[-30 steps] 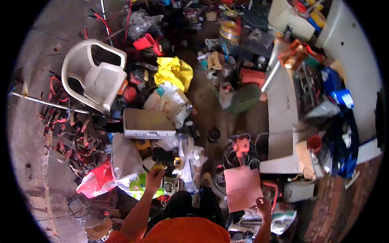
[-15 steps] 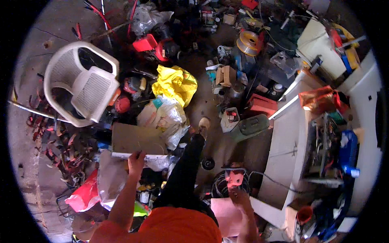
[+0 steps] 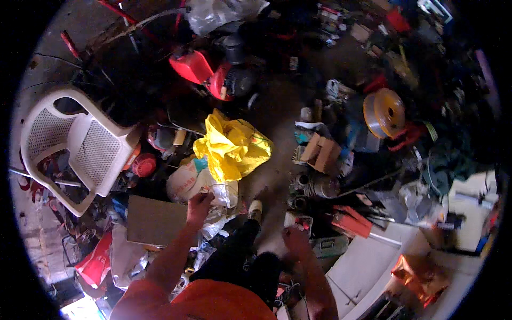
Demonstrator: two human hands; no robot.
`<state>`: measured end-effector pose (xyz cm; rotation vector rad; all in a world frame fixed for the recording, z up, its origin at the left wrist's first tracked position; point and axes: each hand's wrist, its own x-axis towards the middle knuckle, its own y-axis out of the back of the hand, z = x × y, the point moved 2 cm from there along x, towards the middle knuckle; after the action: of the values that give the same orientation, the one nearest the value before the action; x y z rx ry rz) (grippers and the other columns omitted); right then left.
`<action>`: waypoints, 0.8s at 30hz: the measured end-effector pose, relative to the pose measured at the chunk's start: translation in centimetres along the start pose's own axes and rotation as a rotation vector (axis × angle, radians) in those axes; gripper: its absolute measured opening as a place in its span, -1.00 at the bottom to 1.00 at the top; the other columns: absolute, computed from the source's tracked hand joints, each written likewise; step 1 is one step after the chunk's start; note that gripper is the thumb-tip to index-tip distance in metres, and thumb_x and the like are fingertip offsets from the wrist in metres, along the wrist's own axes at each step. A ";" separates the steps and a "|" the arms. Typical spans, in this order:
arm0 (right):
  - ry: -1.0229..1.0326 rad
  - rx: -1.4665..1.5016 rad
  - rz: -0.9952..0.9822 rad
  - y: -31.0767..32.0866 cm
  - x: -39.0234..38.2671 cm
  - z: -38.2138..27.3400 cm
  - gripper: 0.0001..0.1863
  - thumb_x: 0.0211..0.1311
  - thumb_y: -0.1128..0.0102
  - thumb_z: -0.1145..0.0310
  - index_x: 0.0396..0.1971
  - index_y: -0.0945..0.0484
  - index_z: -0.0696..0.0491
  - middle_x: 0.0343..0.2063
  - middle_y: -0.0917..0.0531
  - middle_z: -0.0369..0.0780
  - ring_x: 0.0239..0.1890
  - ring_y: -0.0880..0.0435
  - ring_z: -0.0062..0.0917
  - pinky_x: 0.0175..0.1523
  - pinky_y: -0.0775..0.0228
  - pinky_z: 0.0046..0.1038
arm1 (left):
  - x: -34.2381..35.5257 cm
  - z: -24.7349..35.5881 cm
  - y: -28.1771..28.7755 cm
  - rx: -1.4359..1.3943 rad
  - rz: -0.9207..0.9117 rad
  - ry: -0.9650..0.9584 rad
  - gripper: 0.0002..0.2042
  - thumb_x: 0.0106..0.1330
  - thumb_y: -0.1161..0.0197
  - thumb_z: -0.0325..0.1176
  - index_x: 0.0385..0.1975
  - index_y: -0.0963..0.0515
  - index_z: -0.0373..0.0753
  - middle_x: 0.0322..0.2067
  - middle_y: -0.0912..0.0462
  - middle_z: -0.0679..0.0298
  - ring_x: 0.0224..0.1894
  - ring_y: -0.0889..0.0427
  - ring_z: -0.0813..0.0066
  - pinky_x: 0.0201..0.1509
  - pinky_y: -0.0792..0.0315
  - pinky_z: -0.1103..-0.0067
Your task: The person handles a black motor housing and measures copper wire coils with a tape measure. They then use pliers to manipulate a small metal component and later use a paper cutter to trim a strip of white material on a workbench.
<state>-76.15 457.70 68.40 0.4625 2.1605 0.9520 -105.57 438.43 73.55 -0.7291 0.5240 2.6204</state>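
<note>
The brown floor [image 3: 274,189] shows as a thin strip that runs away from the person's shoe [image 3: 255,210], with messy heaps on both sides. Close by, a flat grey box [image 3: 157,221] lies on the left and a big white panel [image 3: 360,261] lies on the right, with a red case [image 3: 352,223] and a green container [image 3: 329,246] near it. Farther off, a white plastic chair [image 3: 96,149] is on the left, a crumpled yellow bag [image 3: 232,149] is in the middle, and a brown cardboard box [image 3: 325,156] and a yellow spool [image 3: 380,106] are on the right. The top edge cuts off a clear plastic bag [image 3: 218,15], and the far right is too dark to see well. The left hand [image 3: 199,208] is in front of a white plastic bag [image 3: 226,193], just this side of the yellow one, and hides part of it. Its fingers are bent in, but I cannot tell if it holds or touches anything. The right hand [image 3: 295,240] is curled too, just beside a small white tub [image 3: 289,220]; its grip is too dark to tell.
</note>
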 end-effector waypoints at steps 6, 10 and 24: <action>0.366 0.224 0.279 1.8 27.0 -5.0 -0.75 0.17 -0.11 0.22 -0.34 -0.52 0.12 -0.46 -0.58 -0.05 -0.47 -0.59 -0.18 -0.33 -0.44 -0.20 | 1.6 3.9 3.2 -0.014 0.202 -0.009 -0.71 0.18 -0.22 -0.19 -0.47 -0.57 -0.37 -0.64 -0.49 0.39 -0.57 -0.38 0.69 -0.53 -0.28 0.64; 0.334 0.253 0.177 -1.3 38.5 -11.8 -0.72 0.13 -0.13 0.29 -0.27 -0.48 0.20 -0.43 -0.57 0.01 -0.42 -0.56 -0.03 -0.25 -0.43 -0.19 | 0.1 4.4 3.8 0.051 0.391 0.003 -0.77 0.19 -0.22 -0.29 -0.49 -0.54 -0.38 -0.64 -0.48 0.42 -0.54 -0.34 0.71 -0.47 -0.28 0.65; 0.303 -0.249 -0.264 -14.4 52.3 -21.8 -0.70 0.11 -0.10 0.17 -0.25 -0.57 0.05 -0.33 -0.65 -0.08 -0.24 -0.61 -0.14 -0.14 -0.46 -0.27 | -0.9 2.4 -6.2 -0.264 0.735 0.488 -0.86 0.17 -0.23 -0.38 -0.51 -0.57 -0.32 -0.66 -0.45 0.48 -0.60 -0.30 0.79 -0.56 -0.15 0.74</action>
<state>-128.14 467.08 43.22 -0.0925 2.2533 1.1769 -103.10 444.63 74.45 -1.5261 0.6858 3.2192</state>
